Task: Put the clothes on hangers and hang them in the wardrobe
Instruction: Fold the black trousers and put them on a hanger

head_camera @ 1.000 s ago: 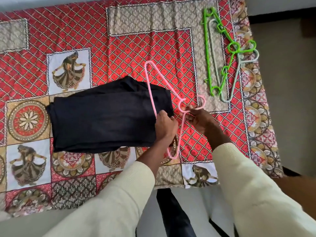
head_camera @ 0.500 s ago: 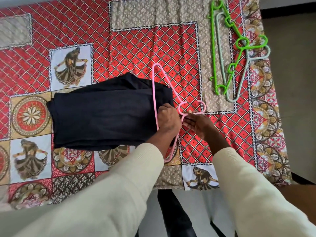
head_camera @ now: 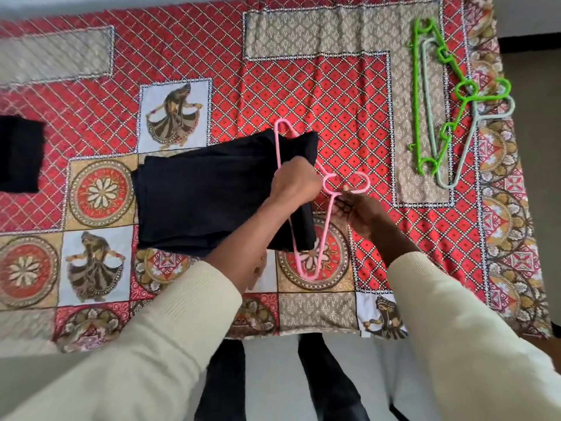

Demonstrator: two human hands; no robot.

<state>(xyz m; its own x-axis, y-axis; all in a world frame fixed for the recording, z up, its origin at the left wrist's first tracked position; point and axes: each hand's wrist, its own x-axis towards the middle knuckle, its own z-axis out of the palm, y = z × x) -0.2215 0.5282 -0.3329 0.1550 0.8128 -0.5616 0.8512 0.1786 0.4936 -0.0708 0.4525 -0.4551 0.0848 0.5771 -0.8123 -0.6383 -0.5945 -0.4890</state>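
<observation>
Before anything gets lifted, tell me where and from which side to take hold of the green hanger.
Take the green hanger at its neck, just below the hook, coming from above on the bed's right edge. It lies flat on the patterned bedsheet, hook pointing right, stacked over a grey hanger, so a pinch from above at the raised neck probably lifts it alone.

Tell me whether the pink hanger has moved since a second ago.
Yes: the hanger slid left, toward the garment; its hook, earlier overlapping the beige panel border, now lies clear of it.
</observation>
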